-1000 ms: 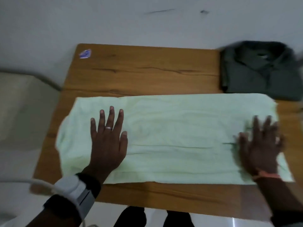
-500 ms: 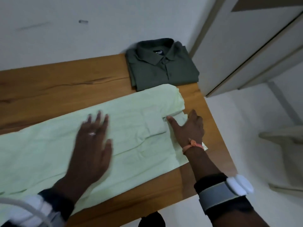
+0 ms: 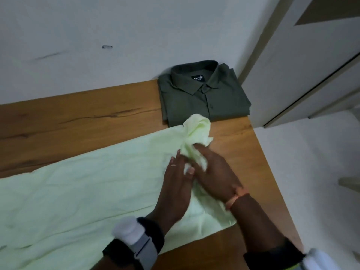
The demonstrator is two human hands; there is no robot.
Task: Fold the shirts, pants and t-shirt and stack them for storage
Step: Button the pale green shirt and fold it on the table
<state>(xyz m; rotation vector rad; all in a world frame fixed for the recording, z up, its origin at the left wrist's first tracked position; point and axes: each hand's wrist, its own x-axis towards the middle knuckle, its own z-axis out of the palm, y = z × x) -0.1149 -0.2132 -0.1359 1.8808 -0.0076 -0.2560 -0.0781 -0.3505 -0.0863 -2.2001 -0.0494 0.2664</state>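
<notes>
Both hands, left (image 3: 176, 184) and right (image 3: 215, 172), gripping pale green garment's (image 3: 81, 191) bunched end.

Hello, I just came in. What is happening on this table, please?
A person is folding clothes on a wooden table. A dark green shirt already lies folded at the far corner by the wall. A pale green garment is spread flat across the table. Both hands work at its end nearest the shirt: the right hand grips a bunched-up part of the cloth, and the left hand rests beside it with its thumb on the fabric.
</notes>
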